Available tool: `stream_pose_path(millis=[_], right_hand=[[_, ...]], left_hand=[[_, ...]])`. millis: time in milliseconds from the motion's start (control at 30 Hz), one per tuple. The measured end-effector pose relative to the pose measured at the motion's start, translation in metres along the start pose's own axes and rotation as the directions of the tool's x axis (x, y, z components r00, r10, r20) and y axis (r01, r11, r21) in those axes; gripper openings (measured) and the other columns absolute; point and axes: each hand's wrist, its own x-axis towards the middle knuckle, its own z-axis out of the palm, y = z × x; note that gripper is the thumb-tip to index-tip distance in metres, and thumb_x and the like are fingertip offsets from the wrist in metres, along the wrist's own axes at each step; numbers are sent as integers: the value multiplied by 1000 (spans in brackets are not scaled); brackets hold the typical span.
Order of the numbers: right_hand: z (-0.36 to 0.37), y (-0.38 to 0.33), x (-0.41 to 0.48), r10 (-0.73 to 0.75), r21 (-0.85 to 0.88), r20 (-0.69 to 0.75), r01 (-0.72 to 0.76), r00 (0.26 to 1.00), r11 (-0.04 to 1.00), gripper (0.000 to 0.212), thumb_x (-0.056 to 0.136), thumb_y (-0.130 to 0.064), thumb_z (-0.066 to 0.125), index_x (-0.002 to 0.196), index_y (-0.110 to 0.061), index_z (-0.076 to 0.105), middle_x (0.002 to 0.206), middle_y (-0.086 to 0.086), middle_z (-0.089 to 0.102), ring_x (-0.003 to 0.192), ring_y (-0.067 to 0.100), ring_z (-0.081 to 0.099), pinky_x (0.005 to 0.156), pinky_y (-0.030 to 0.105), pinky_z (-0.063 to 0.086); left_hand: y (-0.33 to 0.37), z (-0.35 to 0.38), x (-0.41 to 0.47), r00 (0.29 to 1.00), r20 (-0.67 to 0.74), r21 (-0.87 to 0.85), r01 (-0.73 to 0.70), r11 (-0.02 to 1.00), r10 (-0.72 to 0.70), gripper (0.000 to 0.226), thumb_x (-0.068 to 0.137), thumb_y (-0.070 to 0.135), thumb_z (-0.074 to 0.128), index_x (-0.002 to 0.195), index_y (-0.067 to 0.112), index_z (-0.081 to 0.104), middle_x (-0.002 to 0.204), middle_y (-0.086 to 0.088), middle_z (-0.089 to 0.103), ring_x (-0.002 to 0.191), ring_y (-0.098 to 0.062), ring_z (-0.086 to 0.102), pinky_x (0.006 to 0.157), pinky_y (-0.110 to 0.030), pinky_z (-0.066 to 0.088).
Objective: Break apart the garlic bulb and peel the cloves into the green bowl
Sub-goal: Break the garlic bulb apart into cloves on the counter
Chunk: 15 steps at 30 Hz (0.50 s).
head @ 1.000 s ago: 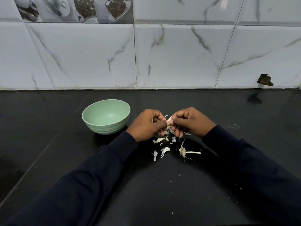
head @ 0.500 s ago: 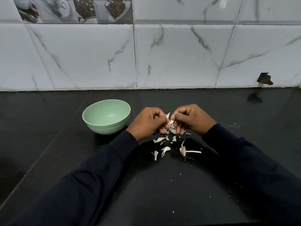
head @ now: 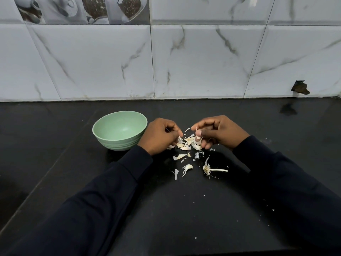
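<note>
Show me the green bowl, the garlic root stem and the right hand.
green bowl (head: 108,126): head view, inner left wall.
garlic root stem (head: 219,170): head view, pale stalk.
right hand (head: 221,133): head view, back of the hand.

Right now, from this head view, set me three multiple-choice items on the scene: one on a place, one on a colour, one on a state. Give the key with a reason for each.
1. Where does the green bowl stand?
A. beside the left hand
B. at the counter's near edge
C. against the wall tiles

2. What colour is the counter?
A. white
B. black
C. brown

3. What does the bowl hold?
A. peeled cloves
B. water
C. nothing visible

Key:
1 A, its rim sits right next to that hand's knuckles.
2 B, the surface is dark and glossy all round.
3 C, its inside shows bare green, and the garlic pieces are outside it.
</note>
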Motion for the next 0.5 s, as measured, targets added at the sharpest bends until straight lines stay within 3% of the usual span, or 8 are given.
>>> stream_pose_path(millis=[167, 267, 333, 400, 500], right_hand=[[0, 0, 0, 8, -104, -10, -9, 1000, 995, 20, 99, -18, 68, 105, -1, 75, 81, 12, 73, 65, 22, 68, 53, 28, 56], [-4, 0, -1, 9, -165, -40, -16, 999, 986, 14, 98, -12, 68, 101, -2, 77, 70, 4, 70, 60, 18, 64, 50, 27, 54], [-8, 0, -1, -9, -240, -68, -7, 998, 971, 12, 97, -14, 70, 100, -7, 79, 67, 1, 69, 57, 14, 63, 51, 26, 53], [-15, 1, 2, -62, -419, -96, 16, 993, 908, 10, 91, -28, 78, 98, -23, 81, 82, -4, 74, 64, 2, 62, 64, 26, 50], [-21, 4, 4, -5, -600, -16, -6, 1000, 800, 34, 77, -51, 84, 109, -41, 76, 103, -14, 67, 82, -8, 59, 79, 23, 47]], left_hand=[[2, -1, -1, 1000, 27, 62, -13, 998, 12, 23, 89, 7, 60, 76, 12, 78, 65, 8, 72, 58, -13, 67, 63, -25, 57], [-2, -3, 3, 997, 59, 205, -53, 977, 42, 6, 84, 16, 74, 84, 20, 78, 72, 7, 72, 60, 1, 62, 61, -12, 49], [-6, -5, 5, 993, 115, 294, -50, 954, 16, 12, 81, 21, 81, 92, 23, 78, 79, 6, 71, 64, 1, 60, 58, -8, 43], [-10, -5, 6, 982, 184, 291, -13, 957, -43, 22, 78, 19, 84, 99, 22, 76, 84, 3, 70, 66, -4, 60, 59, -11, 45], [-15, -4, 8, 962, 265, 171, 15, 985, -60, 29, 77, 12, 84, 102, 24, 76, 89, 2, 70, 64, -3, 58, 65, -19, 48]])
